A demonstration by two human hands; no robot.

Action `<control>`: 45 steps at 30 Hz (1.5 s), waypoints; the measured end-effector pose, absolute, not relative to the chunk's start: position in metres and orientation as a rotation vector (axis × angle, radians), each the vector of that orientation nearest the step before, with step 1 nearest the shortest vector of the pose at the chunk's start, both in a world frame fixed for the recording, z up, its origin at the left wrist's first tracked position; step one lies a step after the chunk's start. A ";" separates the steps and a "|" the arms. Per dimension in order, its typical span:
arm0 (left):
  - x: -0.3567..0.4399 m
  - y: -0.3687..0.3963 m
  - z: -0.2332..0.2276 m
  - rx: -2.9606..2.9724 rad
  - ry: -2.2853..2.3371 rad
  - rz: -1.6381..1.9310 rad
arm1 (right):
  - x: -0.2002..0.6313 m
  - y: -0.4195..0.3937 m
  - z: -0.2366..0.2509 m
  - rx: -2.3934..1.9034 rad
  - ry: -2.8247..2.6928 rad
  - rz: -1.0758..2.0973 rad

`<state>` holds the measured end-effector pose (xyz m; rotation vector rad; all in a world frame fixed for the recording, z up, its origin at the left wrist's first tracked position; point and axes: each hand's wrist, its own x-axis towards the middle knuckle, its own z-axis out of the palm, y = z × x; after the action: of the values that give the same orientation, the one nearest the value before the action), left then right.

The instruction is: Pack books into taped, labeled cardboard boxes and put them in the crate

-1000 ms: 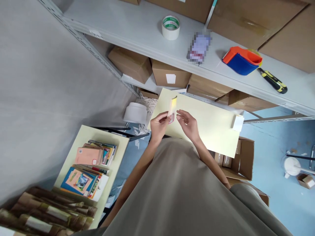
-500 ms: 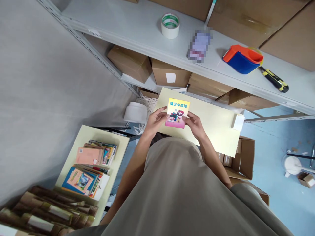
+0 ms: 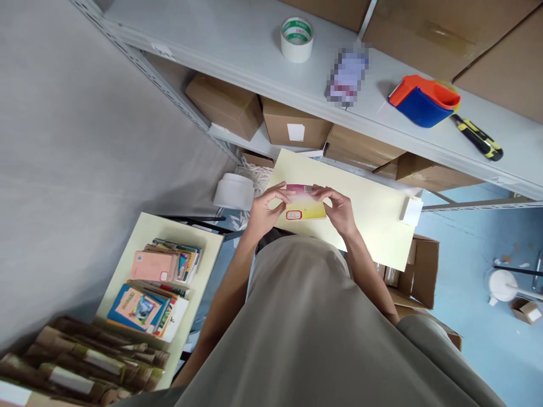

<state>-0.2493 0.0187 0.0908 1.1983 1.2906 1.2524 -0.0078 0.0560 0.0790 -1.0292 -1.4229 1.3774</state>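
Between my two hands is a small book (image 3: pixel 306 204) with a pink-to-yellow cover. A barcode shows at its top edge and a red-framed label at its lower left. My left hand (image 3: pixel 267 210) pinches its left side, thumb below and fingers over the cover. On the opposite side, my right hand (image 3: pixel 338 208) grips the right edge, fingers curled over the top near the barcode. The book is held above a pale yellow tabletop (image 3: pixel 373 226).
Stacked books (image 3: pixel 155 265) lie on a side table at left, near brown wrapped bundles (image 3: pixel 85 362). A shelf (image 3: pixel 237 56) ahead carries a tape roll (image 3: pixel 297 40), a blurred phone (image 3: pixel 348 76), a tape dispenser (image 3: pixel 424 102) and a utility knife (image 3: pixel 479 138). An open carton (image 3: pixel 425 271) stands at right.
The book has been turned over: its illustrated, titled front faced me before, and now the side with the barcode and label does. Both hands still hold its sides, with fingers now over the top.
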 end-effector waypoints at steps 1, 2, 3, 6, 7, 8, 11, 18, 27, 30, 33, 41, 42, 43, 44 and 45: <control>-0.249 0.019 0.092 1.196 1.302 1.249 | -0.008 0.056 0.080 -1.035 -1.440 1.360; -0.248 0.019 0.093 1.186 1.312 1.246 | -0.008 0.056 0.081 -1.043 -1.454 1.351; -0.248 0.019 0.092 1.174 1.319 1.244 | -0.007 0.056 0.082 -1.052 -1.464 1.349; -0.249 0.018 0.088 1.129 1.323 1.257 | -0.007 0.055 0.080 -1.085 -1.464 1.357; -0.250 0.017 0.087 1.116 1.325 1.258 | -0.006 0.055 0.078 -1.100 -1.453 1.355; -0.251 0.017 0.085 1.106 1.332 1.253 | -0.006 0.055 0.076 -1.115 -1.436 1.355; -0.255 0.014 0.082 1.109 1.365 1.209 | -0.004 0.054 0.068 -1.165 -1.376 1.376; -0.260 0.012 0.079 1.015 1.314 1.161 | 0.001 0.053 0.069 -1.211 -1.339 1.420; -0.252 0.012 0.088 1.114 1.475 1.056 | -0.010 0.047 0.091 -1.303 -1.270 1.541; -0.250 0.012 0.089 1.145 1.493 1.028 | -0.012 0.047 0.093 -1.332 -1.252 1.540; -0.250 0.012 0.085 1.136 1.486 1.067 | -0.009 0.047 0.086 -1.322 -1.247 1.572; -0.258 0.000 0.056 1.115 1.583 1.034 | -0.010 0.038 0.028 -1.350 -1.197 1.662; -0.260 -0.001 0.050 1.109 1.601 1.025 | -0.013 0.037 0.021 -1.367 -1.159 1.663; -0.261 -0.001 0.044 1.093 1.622 1.015 | -0.016 0.036 0.013 -1.384 -1.122 1.660; -0.262 -0.001 0.037 1.069 1.648 1.004 | -0.020 0.036 0.006 -1.404 -1.092 1.646; -0.264 0.001 0.029 1.040 1.676 0.990 | -0.024 0.038 -0.002 -1.428 -1.074 1.626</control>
<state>-0.2642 0.0010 0.0290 1.0396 1.6761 0.9903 -0.0237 0.0375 -0.0017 -1.4276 -1.0739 1.6259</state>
